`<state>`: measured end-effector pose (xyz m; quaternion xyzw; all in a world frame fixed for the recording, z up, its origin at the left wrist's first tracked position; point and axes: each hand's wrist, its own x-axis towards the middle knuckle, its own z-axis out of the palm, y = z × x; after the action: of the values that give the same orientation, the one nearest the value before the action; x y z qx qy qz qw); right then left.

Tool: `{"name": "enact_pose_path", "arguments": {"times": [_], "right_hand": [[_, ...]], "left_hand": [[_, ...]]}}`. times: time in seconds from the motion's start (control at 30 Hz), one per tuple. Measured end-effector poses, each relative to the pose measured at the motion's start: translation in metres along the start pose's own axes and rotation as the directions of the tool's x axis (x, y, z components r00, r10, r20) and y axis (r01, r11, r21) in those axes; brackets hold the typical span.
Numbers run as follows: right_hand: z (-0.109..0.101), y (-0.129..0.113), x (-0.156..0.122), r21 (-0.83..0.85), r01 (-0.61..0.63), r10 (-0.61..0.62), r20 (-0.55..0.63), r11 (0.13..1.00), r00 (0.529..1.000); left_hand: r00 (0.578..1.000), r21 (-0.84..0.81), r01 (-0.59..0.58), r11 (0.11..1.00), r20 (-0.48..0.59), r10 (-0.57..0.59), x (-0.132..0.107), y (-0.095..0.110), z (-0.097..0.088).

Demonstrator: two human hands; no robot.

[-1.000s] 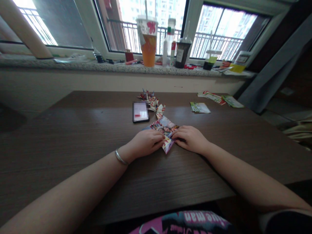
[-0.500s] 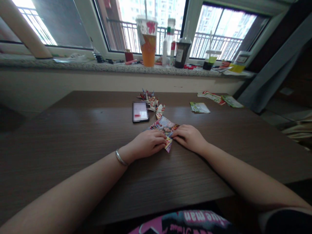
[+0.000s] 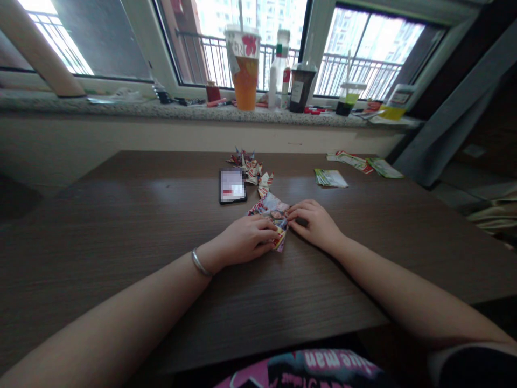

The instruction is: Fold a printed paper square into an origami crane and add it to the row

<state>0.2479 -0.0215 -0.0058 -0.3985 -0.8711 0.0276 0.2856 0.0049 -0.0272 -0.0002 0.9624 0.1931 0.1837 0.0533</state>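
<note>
A sheet of colourful printed paper (image 3: 271, 203), partly folded, lies on the brown table in front of me. My left hand (image 3: 252, 237), with a silver bangle at its wrist, holds the paper's lower left part, its bent fingers pressed together over it. The paper's right edge is pinched between the thumb and fingers of my right hand (image 3: 313, 221). A yellow and pink corner of the sheet shows under my left fingertips. Just beyond the sheet stand several folded paper pieces (image 3: 253, 171) in a row. The finer folds are too small to make out.
A phone or small tablet (image 3: 232, 186) with a blurred screen lies left of the folded pieces. Farther right are a stack of green and white packets (image 3: 331, 178) and flat wrappers (image 3: 350, 161). Drink cups (image 3: 245, 81) and bottles line the stone windowsill (image 3: 177, 111).
My right hand has shifted slightly up and its fingers have arched. The paper's right side has drawn inward to the left. My left hand has barely moved.
</note>
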Motion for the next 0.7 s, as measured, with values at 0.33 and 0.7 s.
{"name": "enact_pose_path", "arguments": {"times": [0.33,0.7], "right_hand": [[0.0067,0.0073,-0.0018,0.054,-0.162,0.162,0.015,0.985,0.987],[0.0077,0.0067,0.001,0.047,-0.216,0.215,0.021,0.975,0.976]], "left_hand": [[0.999,0.018,-0.04,0.999,0.007,0.04,0.0029,0.0056,-0.0019],[0.999,-0.021,-0.011,1.0,0.04,0.012,0.0037,0.0061,-0.003]]}}
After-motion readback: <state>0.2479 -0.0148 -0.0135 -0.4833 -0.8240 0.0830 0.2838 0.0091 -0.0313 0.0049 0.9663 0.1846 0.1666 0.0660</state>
